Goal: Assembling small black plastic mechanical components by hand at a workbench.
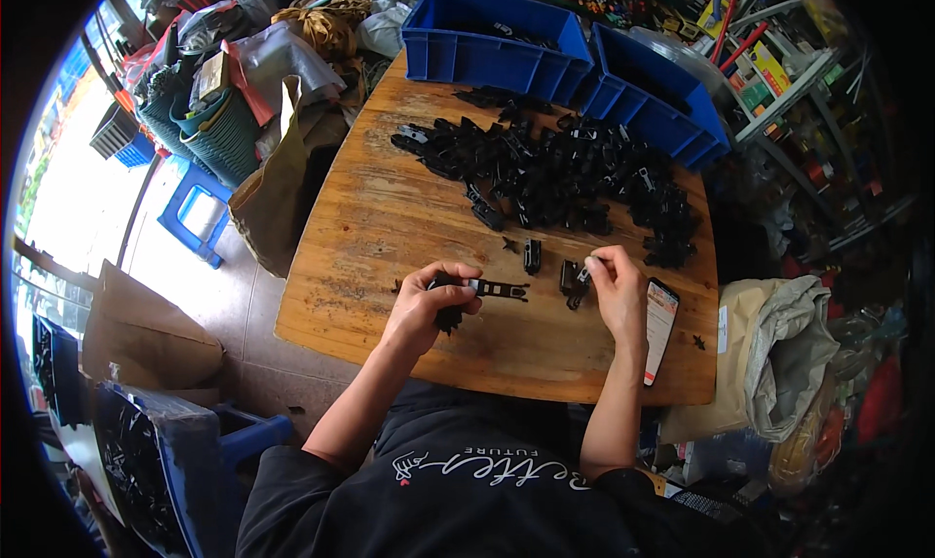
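Holding black part [504, 290] — bare wood [487, 352] toward edge [526, 394]

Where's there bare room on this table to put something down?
The widest bare patch of table is between its left edge and the black pile. A smaller one lies between the near edge, left hand and right hand. Crowded: the far side, with pile and blue bins; the phone sits near right.
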Available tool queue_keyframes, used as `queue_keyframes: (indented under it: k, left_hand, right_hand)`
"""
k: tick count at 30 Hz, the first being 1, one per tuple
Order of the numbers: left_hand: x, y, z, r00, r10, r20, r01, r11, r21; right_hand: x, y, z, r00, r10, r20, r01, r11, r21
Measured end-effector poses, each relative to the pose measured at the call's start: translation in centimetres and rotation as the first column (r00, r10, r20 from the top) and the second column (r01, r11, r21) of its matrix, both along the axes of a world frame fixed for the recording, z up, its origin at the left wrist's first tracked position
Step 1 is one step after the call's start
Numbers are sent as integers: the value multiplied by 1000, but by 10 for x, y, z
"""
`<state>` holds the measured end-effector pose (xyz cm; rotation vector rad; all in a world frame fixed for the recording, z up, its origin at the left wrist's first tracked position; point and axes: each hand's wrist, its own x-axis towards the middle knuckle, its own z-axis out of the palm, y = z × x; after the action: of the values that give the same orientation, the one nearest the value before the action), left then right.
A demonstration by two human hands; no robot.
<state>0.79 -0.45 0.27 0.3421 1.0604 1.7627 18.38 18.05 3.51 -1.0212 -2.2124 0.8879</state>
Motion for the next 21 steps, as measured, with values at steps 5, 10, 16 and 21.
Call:
queue_keyframes:
  k: [5, 10, 16, 21]
  left_hand:
    - [10, 10, -2, 995, 96, 40, -96, 995, -5]
    - [24, 14, 6, 992, 123, -1, -123, 992, 37]
    - [31, 17, 10, 993, 117, 36, -118, 992, 41]
    - [21, 12, 0, 995, 63, 75, -67, 996, 59]
  right_hand:
    - [-8, -27, 18, 958, 31, -284, 5, 992, 123]
    - [-29, -55, 14, 924, 89, -372, -81, 996, 36]
    - [-40, -62, -5, 933, 109, -342, -106, 994, 27]
    - [-37, -45, 2, 996, 16, -85, -8, 995, 102]
